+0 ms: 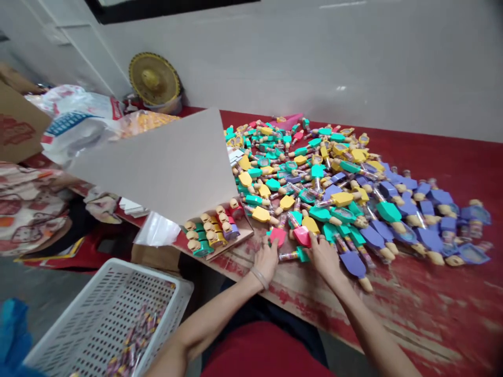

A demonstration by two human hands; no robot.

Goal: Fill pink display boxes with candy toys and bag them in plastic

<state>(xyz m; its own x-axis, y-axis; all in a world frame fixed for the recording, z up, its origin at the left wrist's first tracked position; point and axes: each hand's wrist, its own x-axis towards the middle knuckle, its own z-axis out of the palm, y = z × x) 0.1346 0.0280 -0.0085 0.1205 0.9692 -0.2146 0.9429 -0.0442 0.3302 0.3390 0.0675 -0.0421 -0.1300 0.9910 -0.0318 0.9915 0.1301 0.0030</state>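
The person sat at the table edge with both forearms reaching into a heap of plastic candy-tube toys (314, 183) spread over a red-painted worktable (440, 309). The left hand (266, 260) lay palm down at the heap's near edge, its fingers (264, 250) slightly apart and curved beside a pink toy (277, 236). The right hand (324, 256) sat just to its side, close to a second pink toy (302, 236), with its fingertips (314, 241) down among the pieces. Whether either hand was clamped on anything I could not tell. The heap seemed spread thin so that single pieces could be reached. An open cardboard carton (236, 240) stood at its left edge, near the left hand, with toys lying side by side in it, its large lid (157, 167) raised clear of them. A white plastic crate (106, 314) holding loose candy tubes (133, 335) sat lower down, beside the person's left arm
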